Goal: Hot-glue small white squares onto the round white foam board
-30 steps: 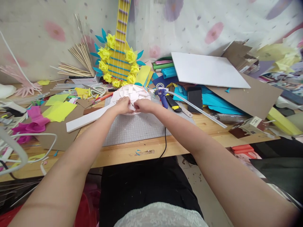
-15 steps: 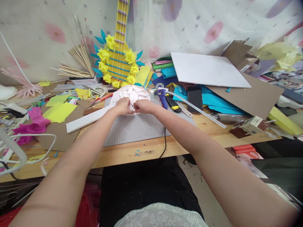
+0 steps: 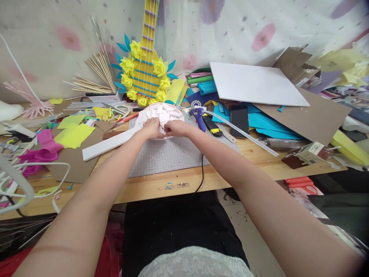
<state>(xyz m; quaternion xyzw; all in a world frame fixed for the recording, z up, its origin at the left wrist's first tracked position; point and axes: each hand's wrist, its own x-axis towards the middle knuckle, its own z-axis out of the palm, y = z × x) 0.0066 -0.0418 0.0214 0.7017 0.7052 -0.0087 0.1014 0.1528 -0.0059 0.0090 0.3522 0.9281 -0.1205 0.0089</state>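
A round shape covered with overlapping small white pieces [image 3: 161,110] lies on the grey cutting mat [image 3: 161,157]. My left hand [image 3: 152,128] rests on its near left part, fingers bent and closed. Close beside it, my right hand [image 3: 174,128] is pinched at the near edge; what its fingertips hold is hidden. A long white strip [image 3: 106,147] runs out to the left from under my left wrist. Just right of the round shape are a blue glue gun [image 3: 198,118] with a clear glue stick, and a black and yellow utility knife [image 3: 212,126].
Behind stands a yellow paper guitar [image 3: 147,75] with yellow flowers. A phone [image 3: 239,121], a white board [image 3: 256,84] and blue paper sheets [image 3: 268,132] are on the right. Scissors [image 3: 119,110], yellow paper [image 3: 74,135] and brown cardboard [image 3: 73,165] lie on the left. A black cord [image 3: 202,173] crosses the front edge.
The view has shifted slightly. Both hands stay at the same part of the round white shape, with only small finger movement.
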